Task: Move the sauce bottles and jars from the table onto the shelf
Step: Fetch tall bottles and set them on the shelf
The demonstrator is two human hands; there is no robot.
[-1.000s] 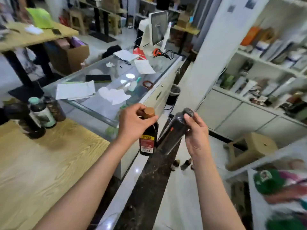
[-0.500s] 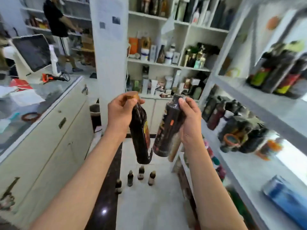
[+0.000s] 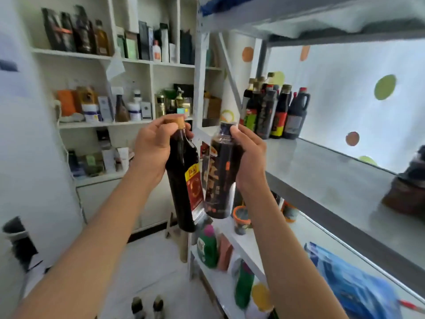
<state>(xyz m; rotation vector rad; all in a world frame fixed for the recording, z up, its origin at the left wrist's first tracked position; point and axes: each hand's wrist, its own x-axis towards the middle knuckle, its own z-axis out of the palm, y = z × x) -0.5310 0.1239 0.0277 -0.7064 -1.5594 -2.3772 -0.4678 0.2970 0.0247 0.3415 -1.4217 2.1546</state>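
Whereas the glass counter and wooden table filled the view one second ago, the metal shelf [image 3: 322, 171] now lies directly to the right of both hands, so the carry phase is judged complete and placement is the step in hand.

The left hand [image 3: 153, 147] grips the neck of the red-labelled sauce bottle [image 3: 182, 180], fingers curled just below its tan cap. The right hand [image 3: 249, 157] grips the shoulder of the black-labelled bottle [image 3: 220, 178], thumb pressed against the dark cap. Both bottles hang below the hands, tilted slightly, close together between the two wrists; whether they touch cannot be told.

Beyond the right hand, at the far end of the shelf board, a group of dark sauce bottles [image 3: 273, 111] stands upright. Bare board lies between that group and the right hand. Each bottle likely needs lifting over the shelf edge before being set upright.
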